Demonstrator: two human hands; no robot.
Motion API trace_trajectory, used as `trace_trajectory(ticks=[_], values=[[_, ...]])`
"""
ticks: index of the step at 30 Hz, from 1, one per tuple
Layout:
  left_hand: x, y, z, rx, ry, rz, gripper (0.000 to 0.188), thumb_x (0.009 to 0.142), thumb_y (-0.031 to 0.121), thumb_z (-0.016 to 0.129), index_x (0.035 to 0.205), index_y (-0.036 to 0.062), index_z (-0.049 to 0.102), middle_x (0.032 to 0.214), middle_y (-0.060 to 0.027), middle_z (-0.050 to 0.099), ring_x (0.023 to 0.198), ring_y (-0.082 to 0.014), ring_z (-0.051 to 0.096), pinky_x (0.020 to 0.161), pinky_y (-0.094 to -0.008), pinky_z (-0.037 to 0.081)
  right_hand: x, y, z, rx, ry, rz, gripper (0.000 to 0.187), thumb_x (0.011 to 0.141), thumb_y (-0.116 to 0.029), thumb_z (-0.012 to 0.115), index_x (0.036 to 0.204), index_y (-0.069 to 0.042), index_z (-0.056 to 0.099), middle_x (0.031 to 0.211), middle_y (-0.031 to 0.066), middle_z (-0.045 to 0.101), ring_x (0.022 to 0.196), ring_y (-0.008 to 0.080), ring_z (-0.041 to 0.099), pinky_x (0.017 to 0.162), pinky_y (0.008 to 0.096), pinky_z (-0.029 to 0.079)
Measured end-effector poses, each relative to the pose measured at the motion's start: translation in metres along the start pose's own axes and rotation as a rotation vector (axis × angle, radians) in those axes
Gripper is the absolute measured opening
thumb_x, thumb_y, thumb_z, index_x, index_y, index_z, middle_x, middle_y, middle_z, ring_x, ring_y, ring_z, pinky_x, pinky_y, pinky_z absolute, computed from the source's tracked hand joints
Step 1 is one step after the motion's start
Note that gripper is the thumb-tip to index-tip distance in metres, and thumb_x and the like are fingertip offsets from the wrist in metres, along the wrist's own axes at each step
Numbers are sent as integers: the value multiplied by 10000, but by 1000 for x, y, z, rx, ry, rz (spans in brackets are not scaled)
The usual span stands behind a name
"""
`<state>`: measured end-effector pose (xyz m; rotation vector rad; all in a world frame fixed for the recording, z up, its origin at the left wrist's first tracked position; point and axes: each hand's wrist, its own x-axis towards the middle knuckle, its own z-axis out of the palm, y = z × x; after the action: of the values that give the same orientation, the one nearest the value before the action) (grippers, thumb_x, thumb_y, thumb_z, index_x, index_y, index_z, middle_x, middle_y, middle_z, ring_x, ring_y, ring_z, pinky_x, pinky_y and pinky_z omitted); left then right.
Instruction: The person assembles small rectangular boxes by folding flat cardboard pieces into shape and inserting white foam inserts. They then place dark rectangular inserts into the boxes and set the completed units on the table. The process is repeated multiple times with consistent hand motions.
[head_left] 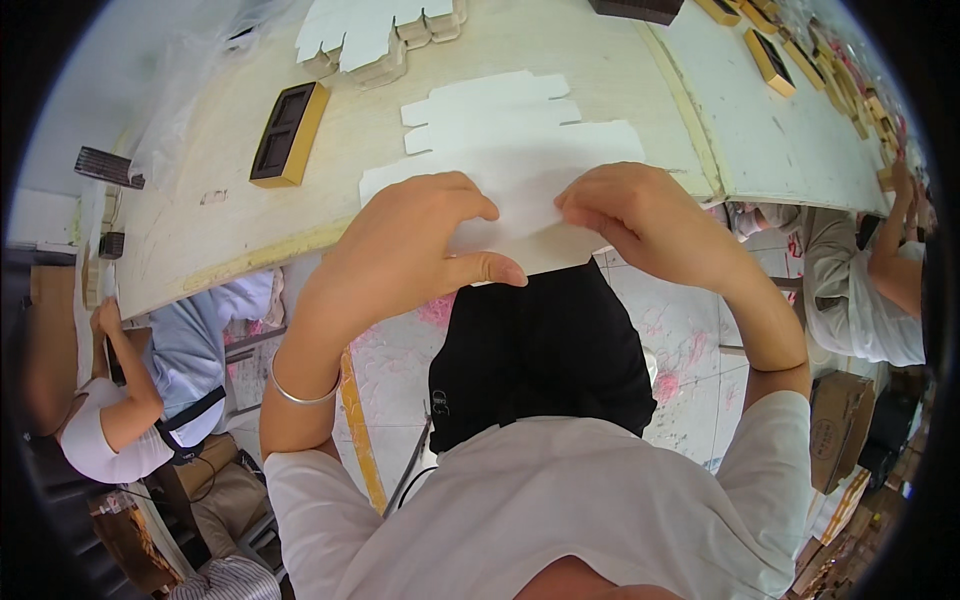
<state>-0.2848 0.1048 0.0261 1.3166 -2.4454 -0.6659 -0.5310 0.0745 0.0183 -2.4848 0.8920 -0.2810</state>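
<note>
A white die-cut cardboard blank (505,135) with notched side flaps lies on the table, its near part bent at the front edge. My left hand (400,235) grips the left of that near part, thumb along the lower edge and index finger curled over the white surface. At the right, my right hand (645,215) holds the same flap with fingers bent together and thumb close by. Some fingertips of both hands are hidden. Left of the blank sits a gold box with dark brown compartments (288,135).
A stack of folded white blanks (370,35) lies at the back of the pale table (215,240). A dark box (638,8) stands at the far edge, with several gold boxes (770,62) at the far right. Co-workers sit at left (125,420) and right (875,290).
</note>
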Motion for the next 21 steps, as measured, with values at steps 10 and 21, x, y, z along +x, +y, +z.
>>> trace_trajectory(ticks=[10, 21], values=[[13, -23, 33, 326, 470, 165, 192, 742, 128, 712, 909, 66, 639, 913, -58, 565, 858, -241, 546, 725, -340, 448, 19, 21, 33, -418, 368, -407, 150, 763, -106, 633, 886, -23, 609, 982, 99, 563, 948, 240, 554, 838, 346, 447], [15, -25, 25, 191, 276, 117, 117, 816, 131, 643, 819, 19, 609, 797, -102, 563, 749, -293, 558, 651, -404, 448, 32, 14, 19, -371, 123, -202, 70, 799, -51, 587, 840, 2, 565, 872, 128, 560, 847, 275, 572, 723, 352, 470]])
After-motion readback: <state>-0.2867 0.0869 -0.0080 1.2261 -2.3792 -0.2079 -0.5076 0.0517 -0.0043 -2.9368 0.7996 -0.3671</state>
